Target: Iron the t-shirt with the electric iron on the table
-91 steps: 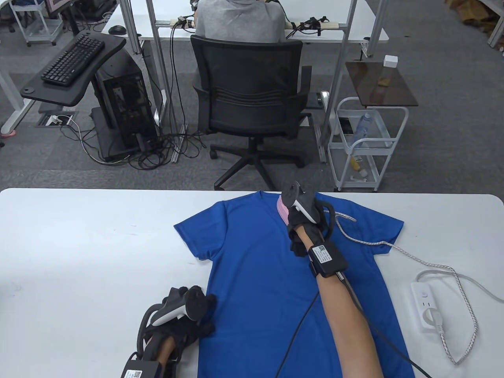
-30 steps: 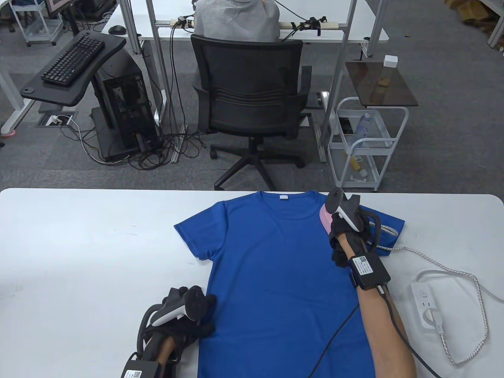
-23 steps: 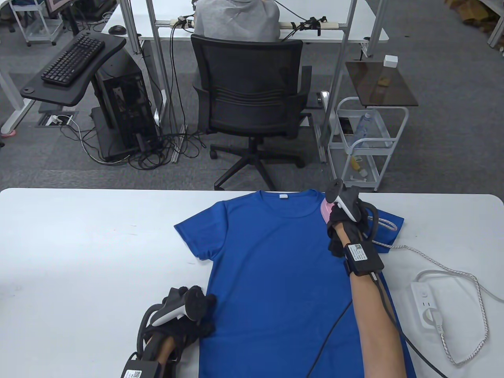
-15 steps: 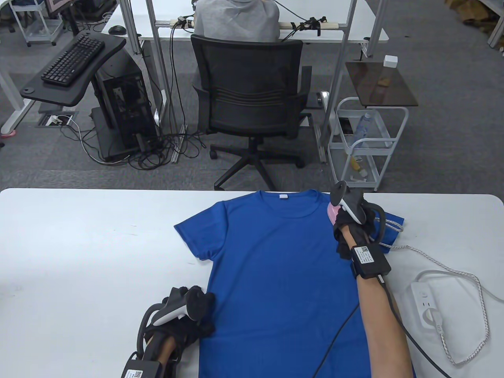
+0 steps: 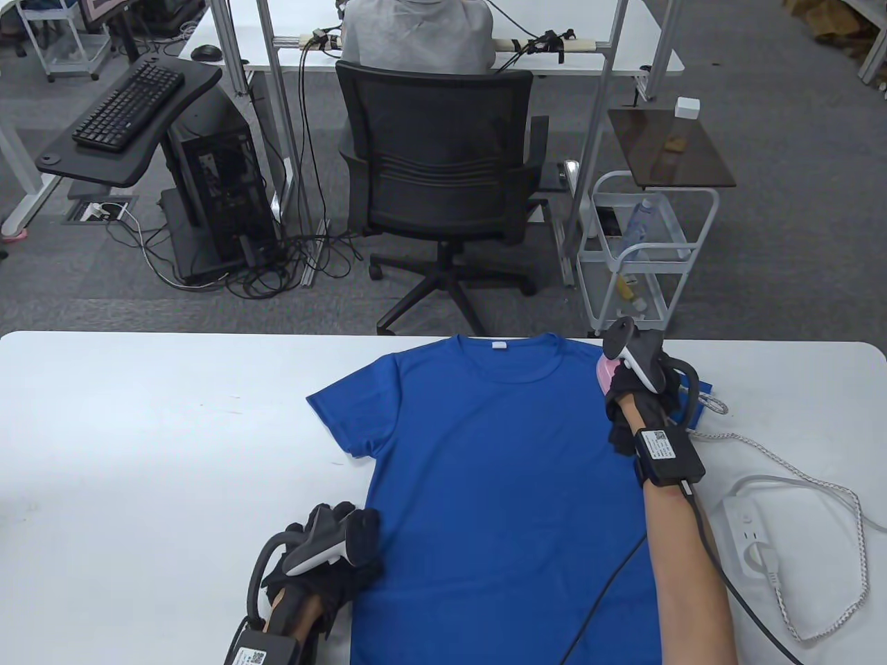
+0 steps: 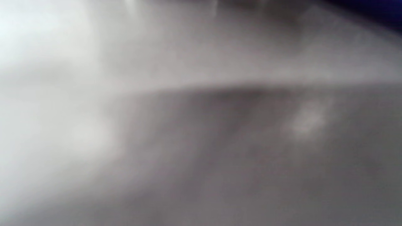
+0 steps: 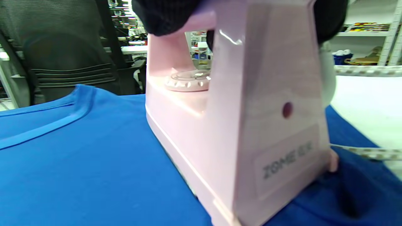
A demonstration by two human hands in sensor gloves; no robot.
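Note:
A blue t-shirt (image 5: 495,478) lies flat on the white table (image 5: 138,429), collar at the far edge. My right hand (image 5: 641,384) grips the handle of a pink iron (image 5: 604,369) that sits on the shirt's right shoulder, near the sleeve. In the right wrist view the iron (image 7: 238,125) stands flat on the blue fabric (image 7: 78,163), with my gloved fingers (image 7: 166,15) wrapped over its handle. My left hand (image 5: 332,561) rests on the shirt's lower left edge; its fingers are hidden under the tracker. The left wrist view is a grey blur.
The iron's braided cord (image 5: 783,471) runs across the table's right side to a white power strip (image 5: 752,547). Past the far table edge stand a black office chair (image 5: 443,173) and a white wire cart (image 5: 644,256).
My right hand has slid the iron from the collar rightward over the shoulder toward the right sleeve. The left hand shifted slightly on the shirt's lower left edge.

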